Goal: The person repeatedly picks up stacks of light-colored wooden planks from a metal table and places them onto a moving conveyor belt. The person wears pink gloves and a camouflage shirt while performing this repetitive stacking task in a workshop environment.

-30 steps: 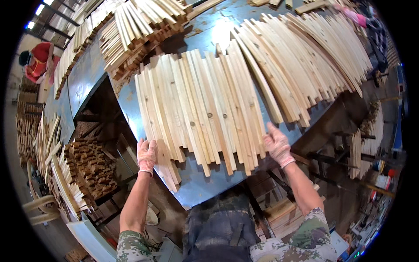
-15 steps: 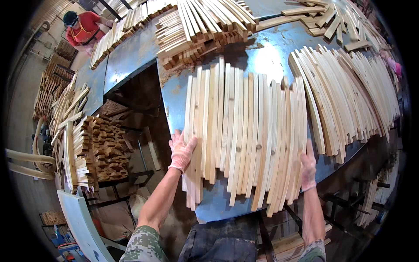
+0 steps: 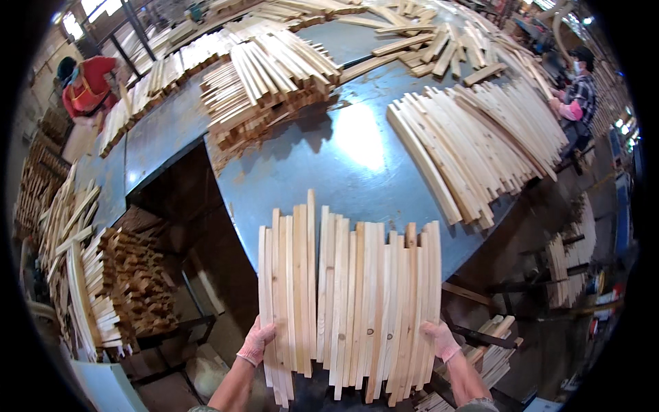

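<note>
A row of pale wooden strips (image 3: 350, 295), side by side with uneven ends, is squeezed between my two gloved hands. My left hand (image 3: 258, 338) presses its left side, fingers against the outermost strip. On the opposite side, my right hand (image 3: 441, 339) grips the row at about the same height. A narrow gap splits the strips left of the middle. Their far part lies over the blue metal table (image 3: 302, 165), while the near ends reach past its front edge toward my body. Whether the row still rests on the table cannot be made out.
Another row of strips (image 3: 473, 144) lies on the table at right, and a stacked pile (image 3: 274, 75) stands at far left. Loose pieces (image 3: 439, 44) are scattered behind. Racked wood (image 3: 130, 281) stands at lower left. One person in red (image 3: 89, 86) and one in plaid (image 3: 582, 93) work nearby.
Both hands and the row of strips between them have moved nearer to me, off the table's middle toward its front edge. My view has tilted up, showing the person in plaid.
</note>
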The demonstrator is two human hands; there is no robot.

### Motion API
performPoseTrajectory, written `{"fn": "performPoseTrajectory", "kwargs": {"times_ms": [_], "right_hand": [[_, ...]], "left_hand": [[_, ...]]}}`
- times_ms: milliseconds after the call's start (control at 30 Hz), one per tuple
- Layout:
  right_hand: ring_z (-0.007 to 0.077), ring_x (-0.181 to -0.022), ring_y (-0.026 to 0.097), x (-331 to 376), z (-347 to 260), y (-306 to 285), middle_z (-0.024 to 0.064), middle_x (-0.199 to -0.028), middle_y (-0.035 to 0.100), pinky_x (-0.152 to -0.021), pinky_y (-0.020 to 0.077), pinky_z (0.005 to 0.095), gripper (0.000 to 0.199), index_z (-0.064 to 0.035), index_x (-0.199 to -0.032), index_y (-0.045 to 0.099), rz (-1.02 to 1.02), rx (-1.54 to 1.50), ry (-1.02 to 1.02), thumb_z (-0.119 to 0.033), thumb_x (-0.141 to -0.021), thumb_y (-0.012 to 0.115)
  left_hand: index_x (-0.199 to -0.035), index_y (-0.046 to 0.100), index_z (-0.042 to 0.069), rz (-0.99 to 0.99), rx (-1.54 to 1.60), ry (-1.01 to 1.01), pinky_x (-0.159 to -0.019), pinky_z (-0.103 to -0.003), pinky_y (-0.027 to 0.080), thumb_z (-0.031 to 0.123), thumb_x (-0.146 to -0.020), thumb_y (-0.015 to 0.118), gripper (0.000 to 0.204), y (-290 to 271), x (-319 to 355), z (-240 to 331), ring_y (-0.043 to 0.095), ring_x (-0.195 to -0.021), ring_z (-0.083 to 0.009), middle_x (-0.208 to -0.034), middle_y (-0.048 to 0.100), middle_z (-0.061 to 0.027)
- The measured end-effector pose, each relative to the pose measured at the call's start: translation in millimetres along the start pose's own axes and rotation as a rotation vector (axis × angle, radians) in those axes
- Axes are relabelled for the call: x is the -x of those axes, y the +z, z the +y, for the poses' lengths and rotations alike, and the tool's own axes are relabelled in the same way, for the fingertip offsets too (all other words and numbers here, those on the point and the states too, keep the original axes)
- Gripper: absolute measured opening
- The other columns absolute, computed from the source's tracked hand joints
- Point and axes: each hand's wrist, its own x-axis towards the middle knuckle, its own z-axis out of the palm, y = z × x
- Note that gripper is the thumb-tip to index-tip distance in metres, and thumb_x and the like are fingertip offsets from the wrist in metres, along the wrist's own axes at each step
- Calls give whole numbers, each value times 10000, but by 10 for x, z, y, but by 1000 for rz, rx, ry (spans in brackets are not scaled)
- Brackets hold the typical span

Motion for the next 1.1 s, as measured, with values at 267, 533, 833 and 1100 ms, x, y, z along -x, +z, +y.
{"fn": "performPoseTrajectory", "kwargs": {"times_ms": [267,533,833,1100], "right_hand": [[202,-1115,728,0,-224,168,53,-1190,765,-1031,585,402,571,-23,-1318,713,-138,-65,116,-230,-830,926],[230,-1096,749,173,-336,112,98,-1179,778,-1030,601,419,591,-5,-1324,721,-134,-88,171,-215,-815,938],[209,-1181,714,197,-518,75,93,-1262,754,-1080,567,383,713,18,-1428,647,-242,-85,188,-221,-823,939],[182,-990,720,143,-1246,885,58,-1143,760,-867,580,341,613,15,-1340,683,-556,-32,118,-241,-832,912]], "left_hand": [[-1426,623,1,-96,-93,-104,-1010,-396,571,153,-789,833,687,-21,-93,77,698,-1103,-227,-1245,729,-86],[-1412,629,-23,-25,-19,-92,-984,-429,599,121,-744,847,717,61,341,154,721,-1071,-278,-1231,739,-112],[-1428,616,-61,19,-51,92,-986,-479,608,151,-940,704,540,432,1291,737,714,-1140,-353,-1313,715,-230],[-1348,651,-21,204,72,262,-849,-360,615,49,-765,828,613,510,2491,1386,738,-1003,-219,-1148,757,-87]]}}
